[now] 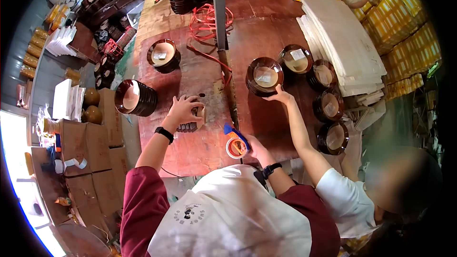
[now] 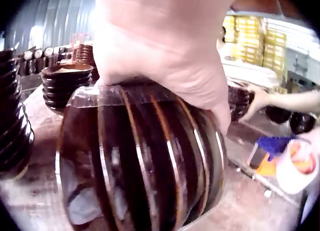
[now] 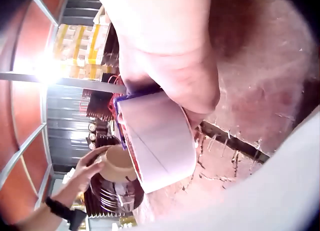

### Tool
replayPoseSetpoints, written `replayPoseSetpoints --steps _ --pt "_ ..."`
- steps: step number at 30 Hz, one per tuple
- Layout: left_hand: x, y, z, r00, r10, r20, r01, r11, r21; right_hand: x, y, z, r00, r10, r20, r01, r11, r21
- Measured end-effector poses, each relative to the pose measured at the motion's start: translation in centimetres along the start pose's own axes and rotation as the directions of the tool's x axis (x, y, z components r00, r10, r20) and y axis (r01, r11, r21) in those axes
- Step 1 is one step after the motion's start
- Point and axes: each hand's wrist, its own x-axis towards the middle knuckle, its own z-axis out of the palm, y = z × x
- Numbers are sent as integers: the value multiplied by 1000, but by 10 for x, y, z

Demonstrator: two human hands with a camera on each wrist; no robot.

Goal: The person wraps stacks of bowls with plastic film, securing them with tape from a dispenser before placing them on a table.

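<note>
My left hand (image 1: 184, 112) grips a stack of dark brown bowls (image 2: 140, 161) lying on its side on the reddish tabletop. Fingers spread over the top of the stack, and the pale base of an end bowl (image 3: 117, 163) faces the right wrist camera. A clear, shiny strip (image 2: 85, 97) shows across the upper rims. In my right hand (image 1: 257, 148) is a blue and orange tape dispenser (image 1: 242, 139), held to the right of the stack and apart from it. Its wide tape roll (image 3: 160, 141) fills the middle of the right wrist view.
Bowl stacks stand at left (image 1: 135, 97) and behind (image 1: 163, 56). Another person's hand (image 1: 280, 96) touches a bowl stack (image 1: 263, 78) at right, with several more stacks beyond. A metal post (image 1: 219, 9) rises from the table near tangled red strapping (image 1: 204, 24). White foam sheets (image 1: 340, 33) lie far right.
</note>
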Motion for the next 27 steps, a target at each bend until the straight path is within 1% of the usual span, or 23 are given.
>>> replayPoseSetpoints --steps 1,4,5,8,10,11,12,14,15,16,17,18,19,20,21,22,23,27 --pt "3 1 -2 999 -18 -34 18 1000 -2 1 2 5 999 3 -51 -2 1000 9" --pt "18 -9 1 977 -213 11 211 962 -174 18 3 8 999 -1 35 -2 994 108" --pt "18 -9 3 958 -285 7 281 937 -206 22 2 9 997 -58 46 56 997 44" --pt "21 -19 16 904 -422 -64 374 855 -361 27 -7 23 999 1 41 -5 996 84" --pt "19 -30 19 847 -531 22 446 687 -574 26 -7 32 999 13 32 -16 995 100" --pt "17 -36 20 817 -571 75 468 583 -664 21 -3 34 1000 20 -1 -19 991 130" --pt "18 -46 22 788 -602 127 479 470 -742 21 -2 26 999 31 15 -33 991 128" --pt "10 -43 22 709 -692 138 527 390 -755 27 7 1 997 40 66 -46 994 97" --pt "12 -45 25 683 -710 173 563 360 -744 23 9 0 995 53 90 -61 994 94" --pt "14 -45 28 658 -723 210 598 333 -729 21 8 -2 996 35 86 -40 998 55" --pt "18 -38 36 598 -799 62 662 449 -600 18 7 -2 996 17 82 -18 1000 16" --pt "23 -6 27 541 -834 -108 720 527 -451 12 5 0 997 -1 78 3 1000 -23" --pt "28 11 22 493 -821 -287 774 564 -286 10 1 1 998 -16 55 19 998 -66" --pt "31 7 19 769 -595 -234 544 801 -250 7 1 1 999 -11 52 14 998 -63" --pt "30 -1 19 943 -289 -164 247 939 -238 5 2 -1 999 -6 49 9 998 -59" --pt "28 5 8 994 59 -95 -82 964 -252 5 3 -3 999 -1 47 3 998 -56" --pt "19 17 5 995 4 -100 -13 996 -93 8 3 -3 999 23 41 -22 999 -23" --pt "25 5 22 979 -122 -166 85 973 -214 16 7 -15 996 69 53 -73 995 72"
